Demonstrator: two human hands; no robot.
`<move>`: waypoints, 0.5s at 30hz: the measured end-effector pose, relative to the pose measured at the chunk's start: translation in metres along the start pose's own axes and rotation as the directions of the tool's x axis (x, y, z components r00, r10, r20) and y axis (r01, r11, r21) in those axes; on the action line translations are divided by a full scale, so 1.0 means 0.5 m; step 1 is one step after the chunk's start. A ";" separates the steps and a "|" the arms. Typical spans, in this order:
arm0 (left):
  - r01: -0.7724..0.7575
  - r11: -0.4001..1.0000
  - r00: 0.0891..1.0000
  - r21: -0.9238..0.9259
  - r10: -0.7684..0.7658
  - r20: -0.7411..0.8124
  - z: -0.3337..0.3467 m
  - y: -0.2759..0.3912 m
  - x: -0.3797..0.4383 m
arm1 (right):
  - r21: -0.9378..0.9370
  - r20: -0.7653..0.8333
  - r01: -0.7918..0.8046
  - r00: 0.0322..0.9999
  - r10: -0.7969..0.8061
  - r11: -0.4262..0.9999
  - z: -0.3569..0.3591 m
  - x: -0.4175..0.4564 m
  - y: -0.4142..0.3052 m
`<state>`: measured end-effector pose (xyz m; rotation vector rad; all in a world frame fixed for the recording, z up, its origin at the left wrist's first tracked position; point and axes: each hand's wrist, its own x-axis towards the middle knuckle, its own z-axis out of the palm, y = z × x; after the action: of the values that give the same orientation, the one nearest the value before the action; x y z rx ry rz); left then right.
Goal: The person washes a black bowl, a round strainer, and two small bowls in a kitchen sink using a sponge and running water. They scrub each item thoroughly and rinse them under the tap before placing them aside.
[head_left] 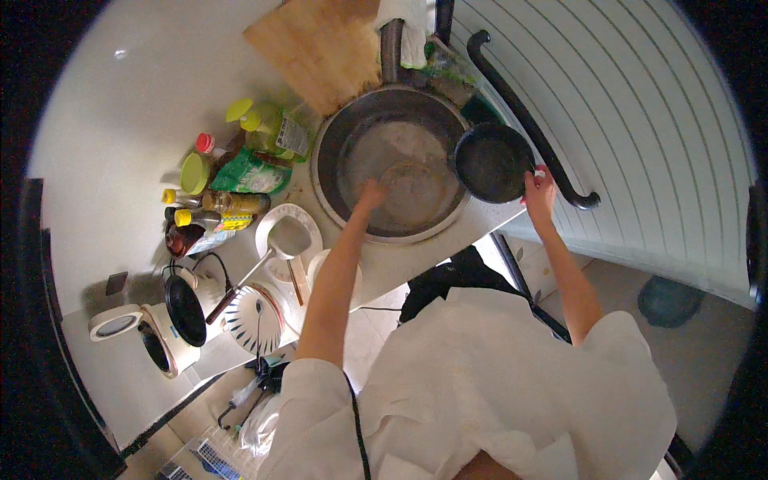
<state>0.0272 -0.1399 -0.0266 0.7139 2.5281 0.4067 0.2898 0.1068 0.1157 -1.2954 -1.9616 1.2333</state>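
In front of me a round metal basin holds murky water. My left hand reaches into it near the left side, its fingers blurred and partly hidden by the water. Whether that hand holds anything cannot be told. At the basin's right, my right hand grips the edge of a small round black pan. The pan tilts beside the basin rim with its dark inside facing up. A dark curved pipe or handle rises behind the basin, with a white cloth hung over it.
A wooden cutting board leans at the back. Bottles and a green pouch crowd the left wall. A spatula rests on a plate, near a ribbed bowl and a white appliance. A door with a black handle stands close on the right.
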 end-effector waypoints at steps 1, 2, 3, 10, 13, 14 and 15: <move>-0.035 0.997 0.996 0.069 0.041 -0.085 0.063 -0.067 0.030 | -0.011 0.021 0.001 1.000 -0.001 1.000 0.011 -0.004 -0.010; -0.075 0.987 0.985 0.144 0.096 -0.144 0.111 -0.116 0.049 | -0.027 0.029 -0.001 1.000 0.002 1.000 0.015 -0.005 -0.012; -0.156 0.971 0.984 0.180 0.169 -0.058 0.126 -0.102 0.064 | -0.061 0.001 -0.017 1.000 0.017 0.998 0.008 -0.005 0.000; 0.459 0.873 0.887 -0.164 -0.440 0.138 0.138 -0.072 0.083 | -0.318 0.058 -0.022 0.997 0.043 0.948 -0.032 -0.043 -0.006; 0.284 0.956 0.946 -0.069 -0.268 0.180 0.082 0.002 0.052 | -0.614 0.088 0.020 0.995 0.043 0.789 -0.067 -0.071 -0.104; 0.178 0.984 0.960 0.026 -0.179 0.216 0.059 0.032 0.042 | -0.519 0.143 0.073 0.990 0.002 0.851 -0.061 -0.081 -0.125; 0.067 0.991 0.961 0.113 -0.095 0.261 0.052 0.048 0.036 | -0.418 0.196 0.124 0.980 -0.044 0.900 -0.048 -0.093 -0.148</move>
<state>0.0370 -0.1065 -0.0453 0.6522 2.3262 0.1408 0.2943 0.0645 0.1957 -1.3134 -2.4980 0.9336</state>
